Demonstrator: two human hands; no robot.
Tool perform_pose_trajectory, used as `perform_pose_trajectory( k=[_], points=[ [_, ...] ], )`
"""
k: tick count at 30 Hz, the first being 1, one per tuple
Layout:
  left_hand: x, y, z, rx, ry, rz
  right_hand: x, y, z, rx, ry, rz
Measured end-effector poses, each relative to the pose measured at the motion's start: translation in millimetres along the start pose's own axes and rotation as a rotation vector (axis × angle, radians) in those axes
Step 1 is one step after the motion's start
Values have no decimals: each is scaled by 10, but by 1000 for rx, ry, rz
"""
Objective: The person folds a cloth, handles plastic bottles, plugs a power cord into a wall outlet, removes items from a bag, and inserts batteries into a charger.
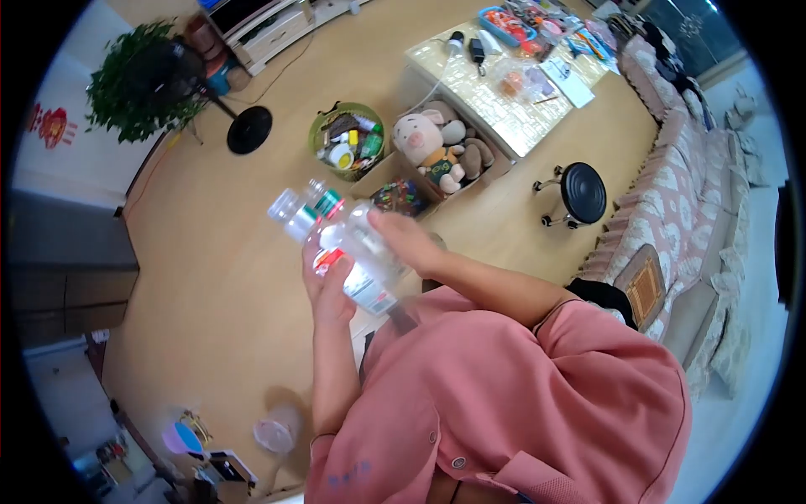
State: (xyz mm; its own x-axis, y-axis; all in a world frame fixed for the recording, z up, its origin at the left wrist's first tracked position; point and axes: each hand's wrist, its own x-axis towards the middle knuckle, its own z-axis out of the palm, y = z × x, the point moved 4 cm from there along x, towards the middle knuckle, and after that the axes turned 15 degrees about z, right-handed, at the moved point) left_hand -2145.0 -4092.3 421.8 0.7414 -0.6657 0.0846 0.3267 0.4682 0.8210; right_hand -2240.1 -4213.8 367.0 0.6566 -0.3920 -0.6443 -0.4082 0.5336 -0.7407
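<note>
A pink shirt (520, 386) is seen nearest the camera, toward five o'clock. At nine o'clock, just off the centre of the view, clear plastic bottles (369, 290) are held in the air, their necks pointed toward ten or eleven; their number is blurred. One with a red-and-white label is clasped by the left hand (327, 286), its grip closed. The right hand (403, 239) is laid against the bunch from three o'clock; how tight that grip is cannot be told. At eleven, a filled green basket (348, 174) is set on the floor (210, 277); at twelve, a plush pig (420, 143) is held in a cardboard box (480, 186). The cluttered table (504, 126) is seen at one, a black stool (583, 191) at two.
</note>
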Motion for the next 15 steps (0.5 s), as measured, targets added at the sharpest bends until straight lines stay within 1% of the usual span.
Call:
perform_pose_trajectory(
  k=[2,4,5,8,9,12,13,15],
  points=[
    [3,15,37,8,-10,30,47,-9,7,-23,145,-243],
    [8,-9,68,31,34,31,47,-128,-36,-85,165,-271],
    [31,-17,102,15,36,44,22,-213,-47,-156,223,-312],
    [52,-87,151,198,57,101,7,-359,-71,-392,271,-239],
    [49,-184,147,281,42,126,184,-324,-113,-510,398,-499],
    [83,-352,175,243,116,109,302,-367,-198,-678,457,-477],
    [113,-354,210,249,95,83,244,-411,-239,-628,381,-328],
    [168,-394,194,129,76,-35,256,-377,-352,-521,319,-280]
  ],
)
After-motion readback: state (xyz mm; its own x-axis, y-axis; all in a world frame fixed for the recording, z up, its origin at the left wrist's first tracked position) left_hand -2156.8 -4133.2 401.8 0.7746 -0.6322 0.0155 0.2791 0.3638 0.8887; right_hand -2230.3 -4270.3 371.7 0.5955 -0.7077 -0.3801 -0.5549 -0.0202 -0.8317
